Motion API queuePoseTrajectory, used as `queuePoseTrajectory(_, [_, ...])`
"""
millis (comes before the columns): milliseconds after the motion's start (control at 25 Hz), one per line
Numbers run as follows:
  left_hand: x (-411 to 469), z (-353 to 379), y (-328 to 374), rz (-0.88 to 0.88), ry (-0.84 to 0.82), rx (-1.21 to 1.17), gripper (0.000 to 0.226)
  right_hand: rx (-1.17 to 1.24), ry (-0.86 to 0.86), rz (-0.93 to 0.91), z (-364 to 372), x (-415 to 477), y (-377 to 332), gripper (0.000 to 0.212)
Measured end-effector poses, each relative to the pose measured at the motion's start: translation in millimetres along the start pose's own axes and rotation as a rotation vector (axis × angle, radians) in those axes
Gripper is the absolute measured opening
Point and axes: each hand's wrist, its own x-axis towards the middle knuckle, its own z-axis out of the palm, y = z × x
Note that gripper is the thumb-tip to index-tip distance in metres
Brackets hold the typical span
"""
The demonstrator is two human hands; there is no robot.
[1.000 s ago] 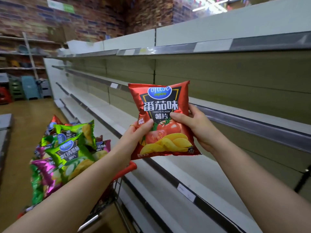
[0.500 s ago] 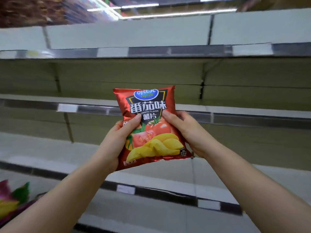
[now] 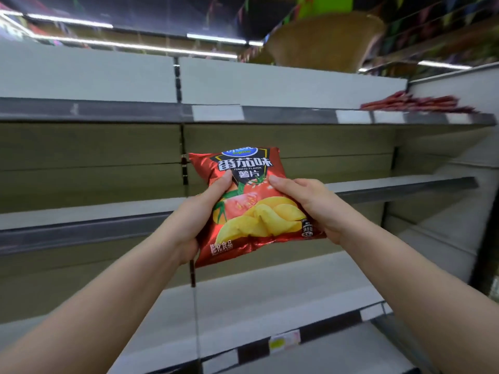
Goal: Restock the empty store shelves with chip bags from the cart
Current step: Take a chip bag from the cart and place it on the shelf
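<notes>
Here, the left hand and right hand both pinch a red chip bag between them — carrying it to the shelving. Next, I judge: push it forward onto the bare shelf just beyond the fingers — then release.

Red chip bag, yellow chips print; grey shelf edge.

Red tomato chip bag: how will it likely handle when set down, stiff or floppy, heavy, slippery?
The red chip bag looks puffed, so probably light. Its glossy film may be slippery; the left hand and right hand grip its sides. Creases along its lower edge suggest soft film, apt to tip over.
</notes>
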Motion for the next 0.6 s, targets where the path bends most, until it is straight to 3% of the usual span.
queuePoseTrajectory(600, [220.6,228.9,-23.2,-0.047,-0.142,0.085,0.047,-0.030,0.128,0.022,-284.9,108.0,37.2,0.038])
